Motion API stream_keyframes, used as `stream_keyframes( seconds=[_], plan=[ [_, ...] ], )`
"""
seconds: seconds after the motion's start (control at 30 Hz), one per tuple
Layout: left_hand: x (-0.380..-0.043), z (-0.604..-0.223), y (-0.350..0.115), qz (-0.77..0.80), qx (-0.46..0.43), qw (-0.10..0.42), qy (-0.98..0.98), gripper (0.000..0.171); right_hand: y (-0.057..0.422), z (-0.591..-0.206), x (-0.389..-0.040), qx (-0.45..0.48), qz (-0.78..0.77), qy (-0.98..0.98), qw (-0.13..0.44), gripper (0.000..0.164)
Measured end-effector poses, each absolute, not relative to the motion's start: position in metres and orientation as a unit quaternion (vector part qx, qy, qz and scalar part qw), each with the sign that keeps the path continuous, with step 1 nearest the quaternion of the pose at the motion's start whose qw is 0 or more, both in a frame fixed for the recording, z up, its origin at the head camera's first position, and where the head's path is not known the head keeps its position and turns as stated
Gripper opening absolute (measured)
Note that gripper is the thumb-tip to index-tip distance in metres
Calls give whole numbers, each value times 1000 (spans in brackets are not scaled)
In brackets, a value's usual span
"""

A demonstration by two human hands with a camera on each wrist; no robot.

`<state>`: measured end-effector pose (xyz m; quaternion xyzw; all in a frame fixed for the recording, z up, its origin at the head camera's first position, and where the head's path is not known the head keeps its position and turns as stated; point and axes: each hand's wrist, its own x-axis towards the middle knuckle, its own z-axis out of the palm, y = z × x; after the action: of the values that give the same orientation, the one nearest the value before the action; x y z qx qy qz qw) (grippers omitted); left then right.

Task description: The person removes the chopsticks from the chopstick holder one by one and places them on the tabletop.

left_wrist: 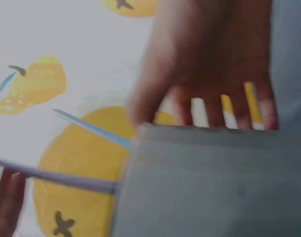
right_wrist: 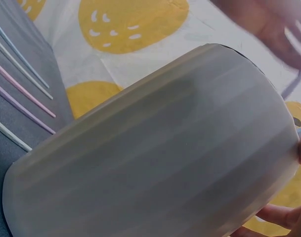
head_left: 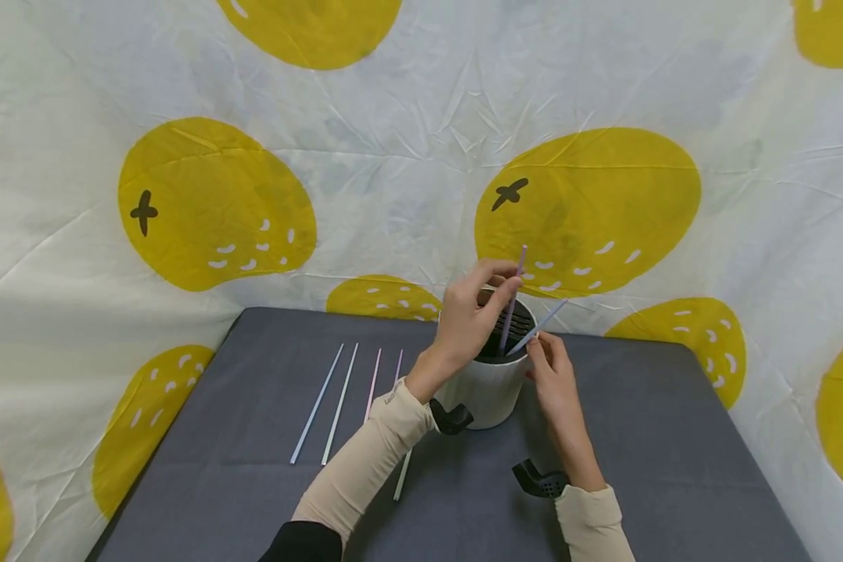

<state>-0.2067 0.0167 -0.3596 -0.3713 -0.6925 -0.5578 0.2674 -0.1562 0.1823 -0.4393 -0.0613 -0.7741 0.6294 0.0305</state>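
Observation:
My left hand (head_left: 474,308) pinches a purple chopstick (head_left: 511,308), whose lower end stands in the black slotted top (head_left: 492,353) of an off-white cylindrical container (head_left: 490,390). A pale blue chopstick (head_left: 544,324) leans out over the right side of the rim. There my right hand (head_left: 555,375) touches the container, thumb near the rim. Its fingers look straight and spread in the left wrist view, their tips hidden behind the container (left_wrist: 214,182). In the right wrist view, the container (right_wrist: 150,148) covers most of the picture.
Left of the container, several pastel chopsticks lie side by side on the grey-covered table (head_left: 218,429): blue (head_left: 318,402), white (head_left: 340,404), pink (head_left: 373,386) and others partly under my left forearm. Behind the table hangs a white cloth (head_left: 393,195) with yellow fruit prints.

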Motion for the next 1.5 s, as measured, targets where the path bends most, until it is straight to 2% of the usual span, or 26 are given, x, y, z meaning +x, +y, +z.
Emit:
stream_keyframes(
  seconds=[0.17,0.27,0.4,0.57,0.67,0.9,1.03,1.17,1.5],
  plan=[
    [-199,-345,12,-572,-397,442,-566,22,183,-440,-157,-65,623,-779,36,58],
    [-193,-338,9,-556,-413,518,-502,22,183,-441,-158,-65,622,-779,37,57],
    [-184,-330,2,-552,-415,554,-465,18,184,-443,-158,-66,624,-778,35,58],
    [-174,-323,-12,-572,-370,558,-474,25,183,-443,-157,-66,627,-776,27,59],
    [-168,-327,-24,-592,-327,530,-512,29,183,-443,-158,-65,627,-776,27,58],
    [-161,-348,-60,-636,-205,407,-623,18,183,-441,-160,-62,622,-780,35,57],
    [-162,-363,-83,-646,-127,335,-674,20,183,-441,-160,-62,619,-782,37,58],
    [-164,-382,-105,-646,-61,286,-705,21,182,-442,-159,-62,621,-780,37,58],
    [-178,-430,-148,-619,24,154,-770,22,181,-442,-159,-63,633,-770,41,57]
  ],
)
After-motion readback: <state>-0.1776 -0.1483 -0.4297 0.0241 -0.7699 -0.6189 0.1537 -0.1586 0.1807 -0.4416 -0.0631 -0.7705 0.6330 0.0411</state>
